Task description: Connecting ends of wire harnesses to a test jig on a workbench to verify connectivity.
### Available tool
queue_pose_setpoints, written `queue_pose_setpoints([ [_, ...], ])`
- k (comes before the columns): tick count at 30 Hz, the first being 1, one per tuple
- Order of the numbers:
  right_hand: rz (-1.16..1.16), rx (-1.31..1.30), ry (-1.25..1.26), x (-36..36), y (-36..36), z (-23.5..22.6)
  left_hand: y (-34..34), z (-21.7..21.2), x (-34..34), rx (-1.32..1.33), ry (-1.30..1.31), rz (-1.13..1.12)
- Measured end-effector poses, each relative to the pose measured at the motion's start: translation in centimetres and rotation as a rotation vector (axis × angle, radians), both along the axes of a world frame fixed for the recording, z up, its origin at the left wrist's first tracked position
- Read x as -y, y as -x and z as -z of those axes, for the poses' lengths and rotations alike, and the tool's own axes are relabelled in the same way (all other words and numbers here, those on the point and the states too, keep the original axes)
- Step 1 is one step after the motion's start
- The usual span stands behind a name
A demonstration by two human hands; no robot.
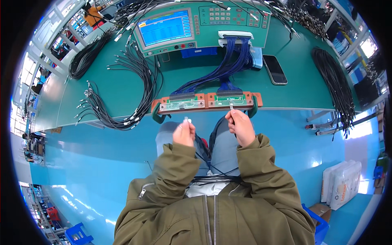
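Note:
My right hand (pixel 241 125) pinches a cable plug (pixel 231 106), its silvery tip at the front edge of the right-hand green circuit board (pixel 230 99); whether it is fully seated I cannot tell. My left hand (pixel 184 134) is closed round another cable end with a pale plug (pixel 187 119), held short of the left-hand board (pixel 181 104). Both boards sit in an orange-brown test fixture (pixel 208 101) with dark green handles at its ends. Black cables (pixel 216 179) lie across my lap.
Blue ribbon wires (pixel 220 73) run from the fixture to a green tester (pixel 204 24) with a lit screen. A phone (pixel 275 70) lies to the right. Black cable bundles rest at left (pixel 143 73), far left (pixel 90 55) and right (pixel 335 85). White wrapped packages (pixel 342 183) stand on the floor.

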State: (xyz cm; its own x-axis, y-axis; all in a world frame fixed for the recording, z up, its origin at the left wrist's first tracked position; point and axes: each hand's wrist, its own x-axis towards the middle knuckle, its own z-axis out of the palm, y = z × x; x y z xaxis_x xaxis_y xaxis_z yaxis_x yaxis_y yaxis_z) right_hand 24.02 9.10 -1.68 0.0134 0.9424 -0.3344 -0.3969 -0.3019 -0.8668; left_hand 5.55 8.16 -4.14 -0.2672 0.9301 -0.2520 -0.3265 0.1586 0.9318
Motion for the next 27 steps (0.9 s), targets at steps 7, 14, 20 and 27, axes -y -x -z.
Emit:
queue_pose_setpoints([
  [7,0.053,-0.011,-0.027,0.0,0.7,0.5,0.2,-0.6,0.2,0.060,0.144,0.097],
  [14,0.065,-0.001,-0.021,0.0,1.1,0.3,1.1,0.2,-0.3,0.163,0.071,0.196],
  [20,0.146,-0.072,0.035,-0.5,1.7,-0.3,1.6,-0.6,-0.7,0.254,0.103,0.251],
  [27,0.076,-0.132,0.071,-0.7,1.3,-1.5,2.3,-0.2,-2.9,0.497,0.079,0.309],
])
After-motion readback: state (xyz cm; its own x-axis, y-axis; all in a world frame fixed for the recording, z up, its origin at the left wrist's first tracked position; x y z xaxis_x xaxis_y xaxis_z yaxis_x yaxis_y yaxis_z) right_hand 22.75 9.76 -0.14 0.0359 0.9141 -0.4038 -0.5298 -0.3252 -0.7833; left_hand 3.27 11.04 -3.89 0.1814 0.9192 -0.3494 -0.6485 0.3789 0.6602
